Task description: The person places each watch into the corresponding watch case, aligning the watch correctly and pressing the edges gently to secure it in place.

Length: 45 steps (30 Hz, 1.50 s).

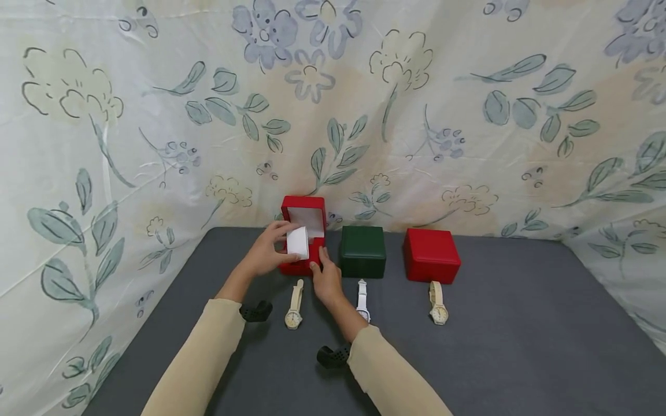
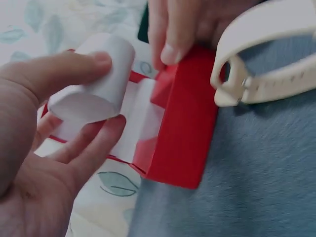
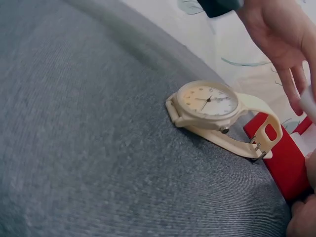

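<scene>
A white cushion point(image 1: 298, 242) is held in the left hand point(image 1: 265, 248), pinched between the thumb on one side and the fingers on the other, with the hand spread only as far as the cushion's width. It is held raised and tilted over the open red box point(image 1: 295, 269), in front of the upright lid, and is placed to the left of the right hand point(image 1: 329, 278), near it but not touched by it. By the right hand, the box's front right corner is gripped, with the thumb bent against the front and the fingers set along the side; how tightly it is held cannot be told.

A cream watch point(image 1: 293, 306) is laid on the dark table point(image 1: 499, 346) just in front of the box, between the two forearms. A white watch point(image 1: 362, 294) is partly covered by the right forearm. Just right of the open box, a closed green box point(image 1: 362, 252) is set, and farther right a closed red box point(image 1: 432, 254), with a second cream watch point(image 1: 437, 303) laid in front of it.
</scene>
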{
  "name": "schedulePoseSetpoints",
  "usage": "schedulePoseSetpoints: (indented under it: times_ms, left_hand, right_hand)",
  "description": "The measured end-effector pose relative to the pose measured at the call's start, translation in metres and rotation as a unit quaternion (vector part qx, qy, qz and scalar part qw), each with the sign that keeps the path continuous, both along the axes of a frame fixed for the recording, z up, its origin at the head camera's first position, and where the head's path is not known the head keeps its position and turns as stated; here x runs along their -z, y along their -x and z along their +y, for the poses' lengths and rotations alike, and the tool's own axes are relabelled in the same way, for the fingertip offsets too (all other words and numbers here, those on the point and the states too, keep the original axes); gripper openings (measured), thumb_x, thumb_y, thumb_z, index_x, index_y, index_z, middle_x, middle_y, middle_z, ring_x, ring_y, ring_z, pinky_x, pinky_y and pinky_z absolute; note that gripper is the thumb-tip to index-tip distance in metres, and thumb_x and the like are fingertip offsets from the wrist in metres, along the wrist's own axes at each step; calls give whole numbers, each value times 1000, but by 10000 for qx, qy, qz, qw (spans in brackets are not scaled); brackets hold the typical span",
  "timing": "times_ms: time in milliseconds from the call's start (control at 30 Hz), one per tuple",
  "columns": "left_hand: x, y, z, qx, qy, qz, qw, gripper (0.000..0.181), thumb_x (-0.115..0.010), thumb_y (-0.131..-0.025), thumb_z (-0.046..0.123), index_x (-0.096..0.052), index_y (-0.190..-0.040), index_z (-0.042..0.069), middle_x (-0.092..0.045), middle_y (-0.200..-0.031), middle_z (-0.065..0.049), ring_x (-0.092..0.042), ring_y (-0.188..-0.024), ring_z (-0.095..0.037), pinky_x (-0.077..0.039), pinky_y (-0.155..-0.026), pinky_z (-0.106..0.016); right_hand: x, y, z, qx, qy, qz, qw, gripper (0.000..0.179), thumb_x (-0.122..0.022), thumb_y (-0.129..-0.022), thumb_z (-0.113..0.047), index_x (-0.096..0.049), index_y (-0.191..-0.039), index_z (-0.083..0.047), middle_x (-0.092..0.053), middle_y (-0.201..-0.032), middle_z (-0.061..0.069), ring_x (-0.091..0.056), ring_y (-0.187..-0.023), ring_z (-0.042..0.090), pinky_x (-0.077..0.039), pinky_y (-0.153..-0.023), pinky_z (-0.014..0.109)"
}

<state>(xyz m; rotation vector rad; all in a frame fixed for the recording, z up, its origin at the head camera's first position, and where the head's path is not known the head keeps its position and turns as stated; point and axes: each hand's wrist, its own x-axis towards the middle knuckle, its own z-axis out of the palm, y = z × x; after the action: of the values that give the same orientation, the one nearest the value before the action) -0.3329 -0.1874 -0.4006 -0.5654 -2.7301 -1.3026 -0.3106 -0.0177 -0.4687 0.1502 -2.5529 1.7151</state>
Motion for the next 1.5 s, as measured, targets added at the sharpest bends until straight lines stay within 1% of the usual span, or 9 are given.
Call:
schedulePoseSetpoints:
  times_ms: [167,300,467,667,767,900,1033,1267,1500]
  left_hand:
    - [13,-19,-8,241,-783,-114,9966,67,-77,-81,12,-48,-142,15,-36,-145,-14,-50,-123,-43,-53,-93,-50]
    - [21,-32,-14,280,-1032,-103,9942,68,-77,-81,12,-47,-142,16,-37,-146,-13,-51,-122,-43,-53,-94,-50]
    - [23,-47,-21,428,-1064,-138,9933,69,-77,-81,12,-45,-143,17,-36,-146,-12,-51,-121,-42,-51,-97,-51]
    - [23,-62,-26,569,-950,-35,9938,70,-76,-81,12,-43,-143,16,-35,-148,-12,-50,-119,-39,-50,-98,-53]
    - [23,-65,-27,572,-901,5,9943,70,-76,-81,13,-44,-143,15,-35,-148,-12,-49,-120,-39,-50,-98,-52]
    - [25,-65,-30,505,-872,22,9949,68,-75,-82,12,-45,-143,15,-36,-148,-11,-50,-120,-39,-49,-98,-50]
    - [25,-66,-33,439,-896,-59,9950,67,-75,-82,12,-45,-142,16,-36,-148,-12,-49,-121,-41,-51,-96,-51]
    - [21,-68,-37,403,-1012,-249,9937,68,-76,-81,11,-47,-141,20,-35,-149,-11,-44,-124,-43,-57,-88,-41]
    - [18,-67,-41,487,-1013,-212,9934,68,-75,-82,11,-45,-143,15,-34,-150,-11,-44,-126,-45,-57,-88,-44]
  right_hand:
    - [0,-2,3,62,-45,115,9999,58,-55,-98,-14,-32,-150,-4,-28,-158,15,-29,-146,31,-34,-113,47]
    - [0,-1,5,69,-90,102,9999,58,-55,-98,-17,-32,-149,-3,-28,-157,16,-30,-145,32,-34,-113,47]
    - [-1,1,8,-64,-335,-48,9994,63,-56,-97,-27,-31,-150,-5,-27,-158,15,-29,-146,32,-35,-113,48]
    - [-8,-4,13,-409,-597,-99,9973,70,-58,-96,-29,-25,-153,-6,-24,-160,16,-27,-146,34,-41,-108,49]
    - [-10,-7,14,-496,-683,24,9964,69,-59,-96,-28,-26,-152,-5,-26,-159,16,-30,-145,35,-42,-108,49]
    - [-11,-12,15,-492,-707,261,9959,62,-59,-96,-24,-35,-148,-2,-33,-155,18,-35,-142,36,-41,-109,50]
    - [-11,-21,17,-534,-711,392,9953,58,-59,-95,-23,-39,-145,-2,-39,-152,16,-40,-139,34,-41,-109,49]
    - [-14,-40,22,-735,-904,413,9923,61,-64,-92,-26,-40,-145,-6,-41,-151,13,-41,-139,30,-39,-110,51]
    - [-16,-51,28,-683,-1324,696,9864,72,-74,-83,-38,-45,-143,-11,-45,-148,12,-45,-135,30,-44,-106,49]
